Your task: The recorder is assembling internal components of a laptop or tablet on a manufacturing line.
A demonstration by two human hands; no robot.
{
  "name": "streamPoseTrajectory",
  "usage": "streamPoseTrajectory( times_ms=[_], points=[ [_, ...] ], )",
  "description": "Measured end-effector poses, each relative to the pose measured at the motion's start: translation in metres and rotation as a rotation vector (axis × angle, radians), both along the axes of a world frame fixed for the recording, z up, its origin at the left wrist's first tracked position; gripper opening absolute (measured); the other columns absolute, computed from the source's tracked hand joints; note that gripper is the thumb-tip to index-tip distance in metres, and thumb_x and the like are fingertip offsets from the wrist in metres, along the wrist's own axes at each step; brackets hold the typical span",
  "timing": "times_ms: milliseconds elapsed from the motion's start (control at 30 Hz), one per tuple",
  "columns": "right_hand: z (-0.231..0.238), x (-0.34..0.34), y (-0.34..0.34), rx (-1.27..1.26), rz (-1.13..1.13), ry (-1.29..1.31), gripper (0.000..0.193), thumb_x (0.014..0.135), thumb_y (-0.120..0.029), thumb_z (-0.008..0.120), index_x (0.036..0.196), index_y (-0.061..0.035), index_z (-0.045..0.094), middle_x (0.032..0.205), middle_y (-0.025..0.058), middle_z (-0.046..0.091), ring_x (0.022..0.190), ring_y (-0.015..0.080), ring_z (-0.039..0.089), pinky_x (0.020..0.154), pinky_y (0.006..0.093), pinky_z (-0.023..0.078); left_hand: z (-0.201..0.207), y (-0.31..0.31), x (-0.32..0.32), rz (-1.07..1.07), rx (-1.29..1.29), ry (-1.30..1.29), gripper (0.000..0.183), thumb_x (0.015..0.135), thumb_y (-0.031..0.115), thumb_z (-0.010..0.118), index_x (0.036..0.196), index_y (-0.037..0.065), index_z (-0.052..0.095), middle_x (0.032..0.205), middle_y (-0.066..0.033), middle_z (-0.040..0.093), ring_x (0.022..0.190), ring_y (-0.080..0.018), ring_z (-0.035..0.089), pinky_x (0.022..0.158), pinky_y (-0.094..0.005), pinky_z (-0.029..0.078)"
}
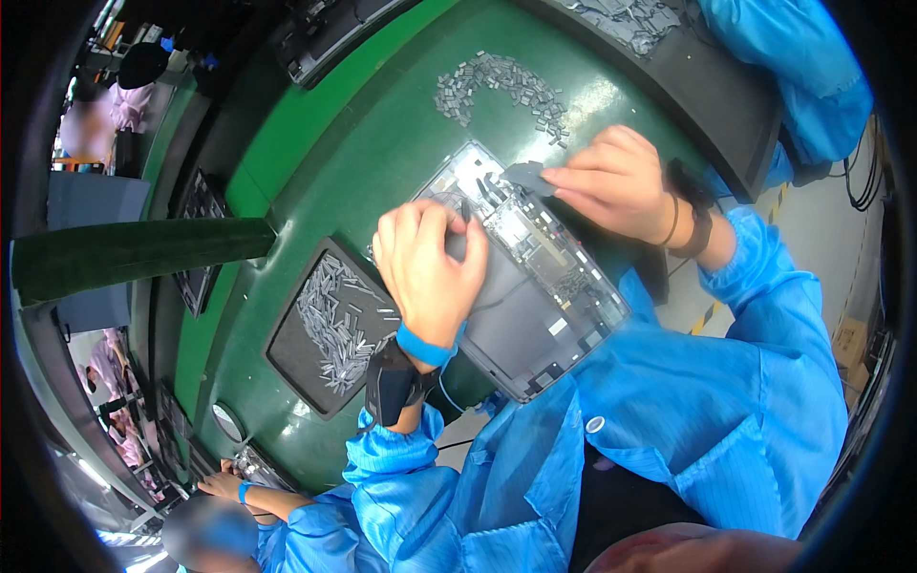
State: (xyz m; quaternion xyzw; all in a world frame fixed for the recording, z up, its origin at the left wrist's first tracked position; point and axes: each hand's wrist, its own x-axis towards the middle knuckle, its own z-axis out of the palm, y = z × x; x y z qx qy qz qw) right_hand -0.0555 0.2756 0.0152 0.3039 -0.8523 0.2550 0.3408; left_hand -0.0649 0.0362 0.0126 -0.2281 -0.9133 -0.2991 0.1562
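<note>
On our green bench [358,167], an opened device [521,329] lies at the near edge, circuit board [546,256] exposed; our left hand [430,272] curls over it, hold unclear; our right hand [616,181] pinches a dark sheet [527,178] that a hasty tug could tear

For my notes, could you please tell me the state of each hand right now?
Left hand: fingers curled over the opened device; whether it grips anything cannot be told.
Right hand: closed, pinching a dark grey piece.
</note>
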Motion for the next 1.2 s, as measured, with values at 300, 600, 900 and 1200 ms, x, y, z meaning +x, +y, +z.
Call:
streamPoseTrajectory(
  times_ms=[300, 600, 900, 1200],
  points=[
    [-0.005, -0.038, -0.022, 0.336, 0.127, 0.208, 0.02, 0.071, -0.017, 0.065, 0.09, -0.0112, 0.07, 0.076, -0.0053, 0.057, 0.069, 0.0121, 0.051, 0.057, 0.0265, 0.038, 0.02, -0.032, 0.031, 0.058, -0.194, -0.153, 0.014, 0.073, 0.015, 0.073, 0.069, 0.011, 0.061, 0.076, -0.0022, 0.061, 0.071, -0.0238, 0.054, 0.064, -0.035, 0.036],
    [-0.013, -0.037, -0.028, 0.376, 0.058, 0.133, 0.021, 0.072, -0.017, 0.064, 0.09, -0.0082, 0.07, 0.093, -0.0005, 0.063, 0.085, 0.0162, 0.056, 0.068, 0.0288, 0.042, 0.004, -0.002, -0.043, -0.098, 0.081, -0.149, 0.022, 0.089, 0.007, 0.06, 0.108, -0.001, 0.068, 0.106, -0.0179, 0.068, 0.101, -0.0335, 0.063, 0.09, -0.0382, 0.048],
    [-0.009, -0.031, -0.037, 0.482, 0.035, 0.042, 0.021, 0.072, -0.015, 0.063, 0.089, -0.0043, 0.07, 0.1, 0.0056, 0.069, 0.076, 0.0149, 0.058, 0.064, 0.029, 0.042, -0.02, 0.008, -0.062, -0.069, 0.144, -0.171, 0.014, 0.086, 0.009, 0.066, 0.097, 0.001, 0.072, 0.088, -0.0171, 0.071, 0.079, -0.0283, 0.068, 0.072, -0.0334, 0.053],
    [0.004, -0.041, -0.031, 0.715, 0.149, -0.15, 0.032, 0.071, -0.013, 0.062, 0.099, 0.0012, 0.069, 0.118, 0.0144, 0.067, 0.061, 0.0154, 0.062, 0.06, 0.0273, 0.043, -0.028, 0.01, -0.062, -0.118, 0.158, -0.091, 0.01, 0.086, 0.007, 0.065, 0.093, -0.001, 0.069, 0.091, -0.0146, 0.069, 0.084, -0.0293, 0.065, 0.076, -0.0359, 0.051]
  ],
)
